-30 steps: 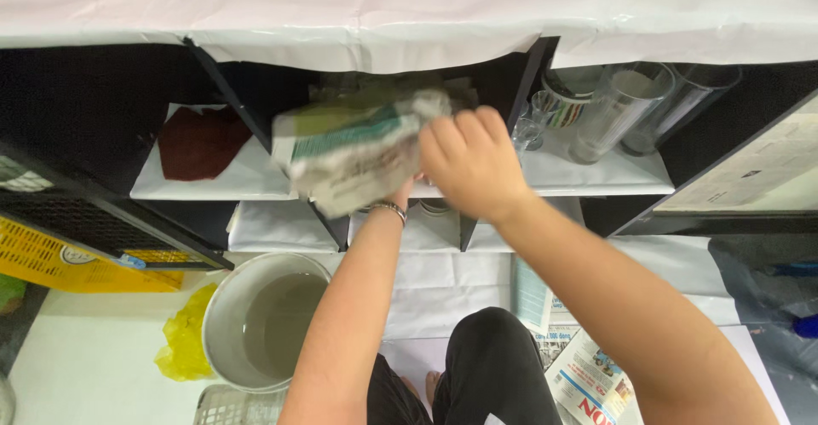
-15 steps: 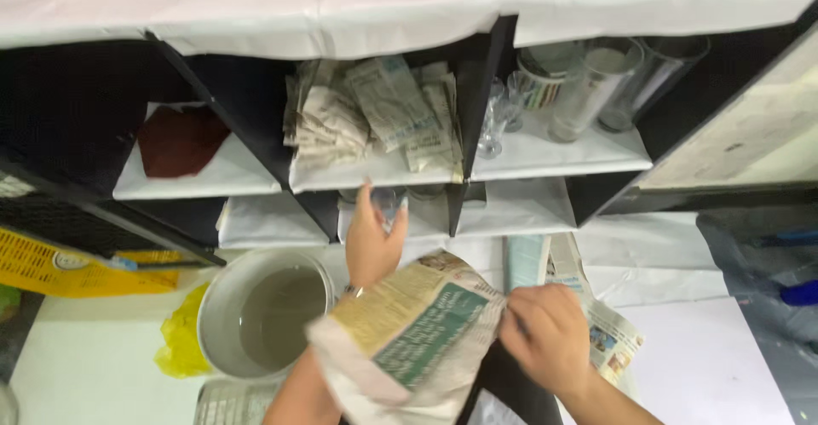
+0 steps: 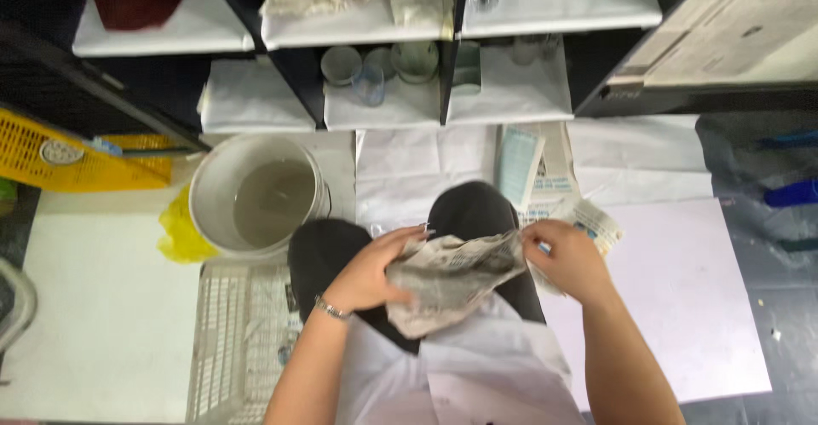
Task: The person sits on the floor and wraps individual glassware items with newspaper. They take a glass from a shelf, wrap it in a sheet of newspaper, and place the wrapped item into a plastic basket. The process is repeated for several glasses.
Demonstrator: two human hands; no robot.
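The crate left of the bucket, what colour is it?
Yellow, with a slotted wall; the crate sits beside the white bucket, seen from the head view.

Bare forearms, no sleeves reaching the wrists. Just behind the left hand (image 3: 368,273), a thin silvery bracelet (image 3: 328,307) of small links around the wrist. Nothing worn on the right hand (image 3: 569,259) or its wrist. Below both hands, a white garment (image 3: 477,374), loose and creased, over the lap. Beyond the hands, dark grey trousers (image 3: 469,212) covering both knees.
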